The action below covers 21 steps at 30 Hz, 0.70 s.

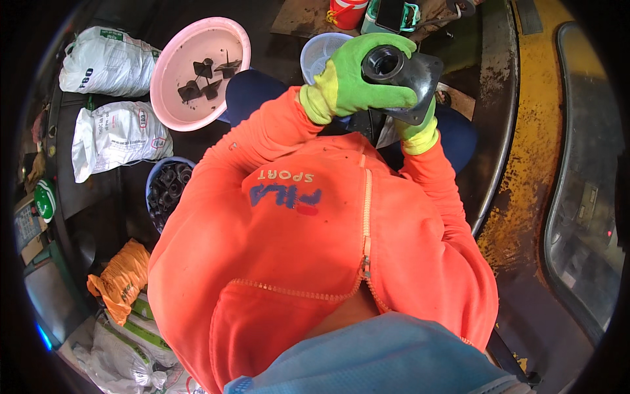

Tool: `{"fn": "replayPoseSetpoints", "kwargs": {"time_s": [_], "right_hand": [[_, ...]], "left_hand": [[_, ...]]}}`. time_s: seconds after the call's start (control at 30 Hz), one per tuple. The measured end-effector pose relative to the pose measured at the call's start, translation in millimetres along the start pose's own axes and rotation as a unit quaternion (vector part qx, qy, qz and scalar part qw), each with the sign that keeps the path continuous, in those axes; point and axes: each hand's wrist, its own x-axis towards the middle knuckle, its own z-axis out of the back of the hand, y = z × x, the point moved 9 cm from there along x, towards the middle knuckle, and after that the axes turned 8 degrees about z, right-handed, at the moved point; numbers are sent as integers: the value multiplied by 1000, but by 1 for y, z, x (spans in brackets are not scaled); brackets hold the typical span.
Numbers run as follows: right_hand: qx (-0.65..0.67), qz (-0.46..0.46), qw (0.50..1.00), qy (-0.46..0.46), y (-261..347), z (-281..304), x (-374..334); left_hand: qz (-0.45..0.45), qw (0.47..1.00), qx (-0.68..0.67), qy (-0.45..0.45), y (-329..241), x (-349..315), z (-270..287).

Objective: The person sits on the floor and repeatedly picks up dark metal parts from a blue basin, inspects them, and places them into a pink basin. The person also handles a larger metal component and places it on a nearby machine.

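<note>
A black moulded part (423, 72) with a square, holed flange and a round open collar is held up in front of my chest. My left hand (367, 75), in a green and yellow glove, curls its fingers and thumb round the collar side. My right hand (420, 131), gloved alike, is behind the lower edge of the flange; its fingers are hidden by the part. Beyond my left wrist stands a light blue plastic basket (321, 51).
A pink basin (172, 105) holds several black pieces; a blue basket (149, 176) is full of black parts. White sacks (118, 134) and an orange bag (121, 279) lie left. At the back are a red bucket (346, 14) and teal box (371, 18). A rusty yellow machine frame (525, 131) rises right.
</note>
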Motion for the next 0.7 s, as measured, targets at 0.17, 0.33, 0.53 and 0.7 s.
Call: {"fn": "replayPoseSetpoints", "kwargs": {"time_s": [0.17,0.33,0.53,0.7], "right_hand": [[252,-106,950,-151,-15,-11,-15],[211,-117,966,-92,-3,-17,-6],[-50,46,997,37,42,-11,8],[15,13,982,190,47,-27,-4]], "left_hand": [[-61,993,35,-93,-10,-12,-1],[-156,980,78,-98,-37,-11,1],[-221,973,43,56,-52,-10,-6],[-208,949,-55,230,-62,-17,-22]]}}
